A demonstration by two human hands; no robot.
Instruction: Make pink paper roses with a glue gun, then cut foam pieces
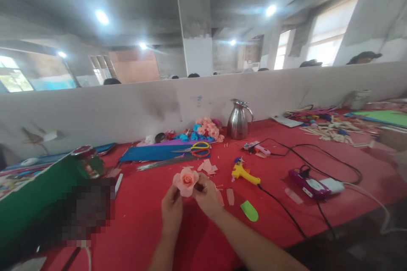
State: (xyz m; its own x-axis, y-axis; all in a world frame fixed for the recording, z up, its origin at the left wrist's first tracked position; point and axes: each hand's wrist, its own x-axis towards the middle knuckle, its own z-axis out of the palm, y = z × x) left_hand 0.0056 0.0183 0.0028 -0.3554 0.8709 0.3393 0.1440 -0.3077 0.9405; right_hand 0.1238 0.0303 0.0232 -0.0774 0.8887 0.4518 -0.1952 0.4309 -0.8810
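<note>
Grasping pink rose [186,181] in both hands: fingers [176,194] of left hand [171,208] closed at lower left of bloom, those of right hand [208,197] pinching at right edge. Cannot tell exactly where gripped, fingertips partly hidden. Held up over red worktop [133,220], bloom facing up toward camera. Just behind rose: loose pink scraps [208,167]. Farther back, blue sheet [149,153] with scissors [201,149] lying partly across, yellow and red handles to right. Beyond, against white partition [143,106]: heap of pink flowers [208,128] with blue bits, metal jug [239,123] upright just to right. Right of hands: yellow glue gun [245,173] on side, pink glue gun [261,150] farther back, green piece [249,211] nearer, purple power strip [308,183] well apart with cords. At left: jar [89,161] beside green panel [41,182].
</note>
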